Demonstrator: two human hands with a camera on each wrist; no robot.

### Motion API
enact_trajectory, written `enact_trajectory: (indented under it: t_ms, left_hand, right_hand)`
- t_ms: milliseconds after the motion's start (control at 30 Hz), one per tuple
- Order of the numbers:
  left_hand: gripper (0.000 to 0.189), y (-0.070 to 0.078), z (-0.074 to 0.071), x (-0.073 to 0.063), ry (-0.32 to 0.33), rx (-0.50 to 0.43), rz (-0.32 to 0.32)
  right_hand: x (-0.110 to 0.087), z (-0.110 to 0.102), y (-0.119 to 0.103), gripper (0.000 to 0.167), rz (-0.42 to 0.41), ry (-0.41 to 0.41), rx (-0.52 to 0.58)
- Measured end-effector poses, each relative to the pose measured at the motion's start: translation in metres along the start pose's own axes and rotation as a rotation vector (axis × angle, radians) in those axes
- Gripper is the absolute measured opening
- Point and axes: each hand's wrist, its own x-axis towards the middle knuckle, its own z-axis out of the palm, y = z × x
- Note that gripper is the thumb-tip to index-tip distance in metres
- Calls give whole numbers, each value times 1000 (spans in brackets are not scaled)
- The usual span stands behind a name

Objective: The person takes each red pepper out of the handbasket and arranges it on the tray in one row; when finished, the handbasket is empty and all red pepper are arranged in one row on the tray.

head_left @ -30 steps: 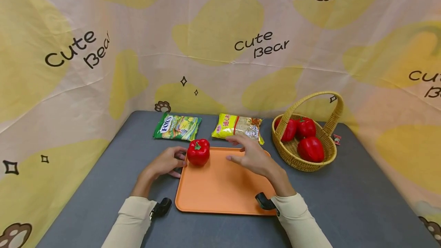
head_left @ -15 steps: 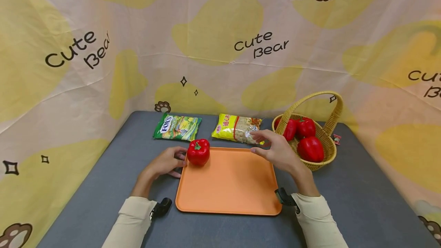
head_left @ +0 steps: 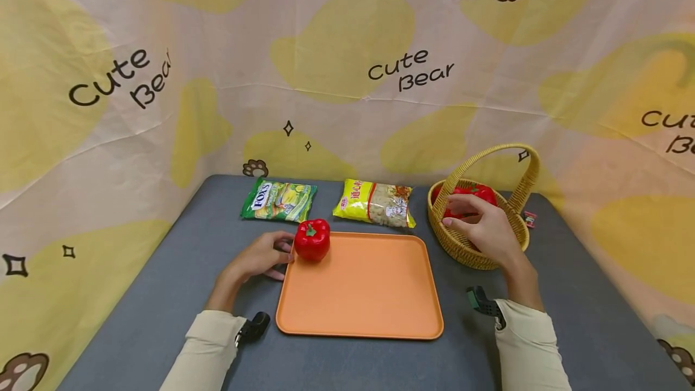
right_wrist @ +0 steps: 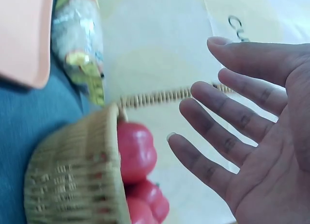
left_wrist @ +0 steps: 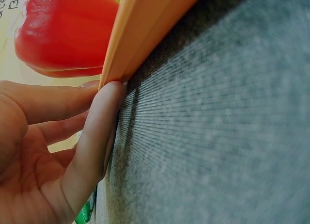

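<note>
Swinging across toward the right of the frame, the right hand (head_left: 487, 229) has left the upper right corner of the tray (head_left: 364, 288), where it was half a second ago, and is now over the basket (head_left: 461, 252). The left hand (head_left: 263, 255) has stayed at the tray's upper left edge.

In the right wrist view the right hand's fingers are spread, the thumb well apart from them, holding nothing. The left hand pinches the tray's rim between thumb and forefinger, as its wrist view shows.

Just beside those fingers, the red bell pepper (head_left: 313, 247) sits upright in the tray's upper left corner, glossy, its green stem on top. The tray is flat, plain orange and rectangular, with a low raised rim, at the lower centre.

Right of centre, the woven yellow basket, its tall handle arching up, contains more red peppers (right_wrist: 137, 153), partly hidden by the hand in the head view. Behind the tray, a green bag (head_left: 279, 201) and a yellow bag (head_left: 374, 203) lie on the dark grey surface (head_left: 347, 367). A printed cloth (head_left: 326, 47) fills the upper frame.
</note>
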Motion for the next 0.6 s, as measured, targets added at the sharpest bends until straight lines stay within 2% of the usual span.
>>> enact_trajectory:
  t_ms: [267,600]
  left_hand:
    - [53,-1,0,0,0,-4,9]
    - [51,-2,1,3,17,9,-19]
  right_hand:
    - [-6,-17,22,55,98,29,-41]
    - [-9,-25,43,65,187,-5,-55]
